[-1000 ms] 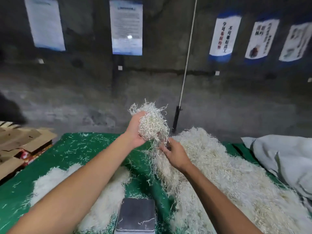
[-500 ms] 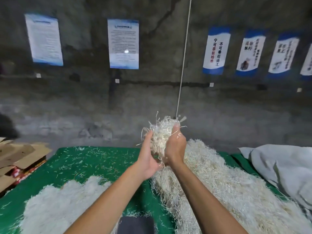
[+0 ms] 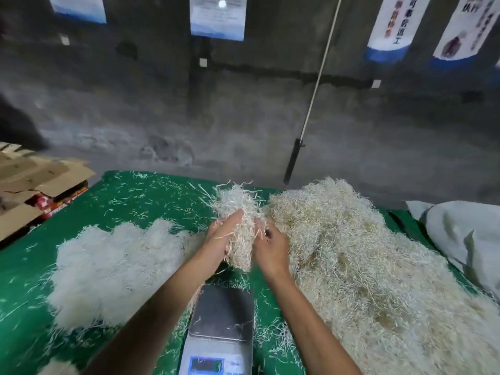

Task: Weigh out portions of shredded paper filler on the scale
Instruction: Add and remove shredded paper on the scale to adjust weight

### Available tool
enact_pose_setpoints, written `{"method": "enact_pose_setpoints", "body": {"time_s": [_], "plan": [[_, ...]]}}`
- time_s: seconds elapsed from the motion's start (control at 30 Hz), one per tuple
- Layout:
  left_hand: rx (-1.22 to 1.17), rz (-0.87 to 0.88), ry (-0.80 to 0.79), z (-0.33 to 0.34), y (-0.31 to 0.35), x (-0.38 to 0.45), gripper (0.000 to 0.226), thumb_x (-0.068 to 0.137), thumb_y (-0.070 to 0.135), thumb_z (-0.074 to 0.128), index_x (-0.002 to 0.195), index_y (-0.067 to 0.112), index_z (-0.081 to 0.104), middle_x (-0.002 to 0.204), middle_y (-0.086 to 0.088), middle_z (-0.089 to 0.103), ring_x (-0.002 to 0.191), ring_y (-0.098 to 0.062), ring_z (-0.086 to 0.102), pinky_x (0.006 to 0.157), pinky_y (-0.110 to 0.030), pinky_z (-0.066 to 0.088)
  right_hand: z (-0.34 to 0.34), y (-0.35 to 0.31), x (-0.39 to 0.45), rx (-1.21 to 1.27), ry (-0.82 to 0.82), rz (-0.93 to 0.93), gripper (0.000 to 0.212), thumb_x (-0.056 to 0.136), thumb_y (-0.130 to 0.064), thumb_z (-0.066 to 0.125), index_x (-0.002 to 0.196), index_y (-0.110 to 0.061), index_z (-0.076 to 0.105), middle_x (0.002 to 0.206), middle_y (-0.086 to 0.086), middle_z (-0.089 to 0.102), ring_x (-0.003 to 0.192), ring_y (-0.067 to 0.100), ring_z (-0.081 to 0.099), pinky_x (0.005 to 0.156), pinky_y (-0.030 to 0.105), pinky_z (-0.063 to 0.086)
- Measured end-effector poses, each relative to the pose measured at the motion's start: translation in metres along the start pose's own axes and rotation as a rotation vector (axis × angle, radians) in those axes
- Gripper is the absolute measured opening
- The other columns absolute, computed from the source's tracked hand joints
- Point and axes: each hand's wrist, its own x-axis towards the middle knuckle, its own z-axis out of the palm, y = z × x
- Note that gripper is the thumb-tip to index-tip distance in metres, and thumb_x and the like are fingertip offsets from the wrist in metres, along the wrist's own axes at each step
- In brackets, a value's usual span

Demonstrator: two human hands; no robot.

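Cupping paper clump point(image 3: 240, 226) between both hands (fingers loosely curled), above scale point(image 3: 220, 320)

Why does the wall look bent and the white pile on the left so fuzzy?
Head view: the wide lens bows the wall and posters; the left pile is smeared and overexposed; a light glares off the middle poster; the scale display is unreadable.
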Motion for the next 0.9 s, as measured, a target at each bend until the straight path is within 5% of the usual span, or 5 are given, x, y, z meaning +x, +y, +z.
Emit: {"method": "enact_pose_setpoints", "body": {"time_s": [0.27, 0.43, 0.57, 0.77, 0.9], "plan": [[0.537, -0.046, 0.253, -0.063, -0.107, 0.018, 0.035, 0.081, 0.054, 0.078, 0.09, 0.022, 0.066, 0.056, 0.009, 0.06, 0.043, 0.005, 0.051, 0.038, -0.015, 0.038, 0.019, 0.124, 0.003, -0.032, -0.012, 0.408, 0.032, 0.105, -0.011, 0.047, 0.074, -0.019, 0.046, 0.061, -0.002, 0.042, 0.04, 0.005, 0.033, 0.036, 0.021, 0.026], [0.622, -0.196, 0.35, -0.104, -0.196, 0.019, 0.03, 0.089, 0.029, 0.076, 0.066, 0.028, 0.057, 0.05, 0.019, 0.06, 0.054, 0.009, 0.059, 0.046, -0.003, 0.041, 0.028, 0.193, -0.023, -0.22, -0.104, 0.34, 0.033, 0.106, -0.022, 0.051, 0.077, -0.012, 0.06, 0.057, 0.003, 0.057, 0.046, 0.013, 0.044, 0.042, 0.023, 0.037], [0.489, -0.292, 0.379, -0.103, -0.231, 0.019, 0.047, 0.085, 0.04, 0.08, 0.112, 0.007, 0.06, 0.104, -0.015, 0.066, 0.088, -0.034, 0.071, 0.067, -0.047, 0.063, 0.034, 0.22, -0.033, -0.349, -0.197, 0.291, 0.04, 0.108, -0.04, 0.043, 0.085, -0.012, 0.06, 0.063, 0.006, 0.066, 0.045, 0.012, 0.055, 0.043, 0.031, 0.05], [0.593, -0.103, 0.36, -0.103, -0.228, 0.001, 0.045, 0.091, 0.054, 0.068, 0.077, 0.013, 0.052, 0.061, 0.001, 0.056, 0.047, -0.002, 0.057, 0.045, -0.026, 0.048, 0.008, 0.226, -0.046, -0.205, -0.137, 0.301, 0.052, 0.108, -0.053, 0.037, 0.086, -0.013, 0.063, 0.071, 0.012, 0.064, 0.053, 0.0, 0.059, 0.051, 0.022, 0.055], [0.452, -0.115, 0.395, -0.109, -0.227, -0.019, 0.035, 0.092, 0.05, 0.069, 0.108, 0.019, 0.07, 0.1, 0.005, 0.075, 0.092, -0.009, 0.071, 0.085, -0.033, 0.057, -0.014, 0.223, -0.082, -0.195, -0.032, 0.478, 0.057, 0.104, -0.062, 0.028, 0.116, -0.02, 0.065, 0.106, -0.008, 0.068, 0.095, -0.01, 0.058, 0.091, 0.022, 0.047]]}}
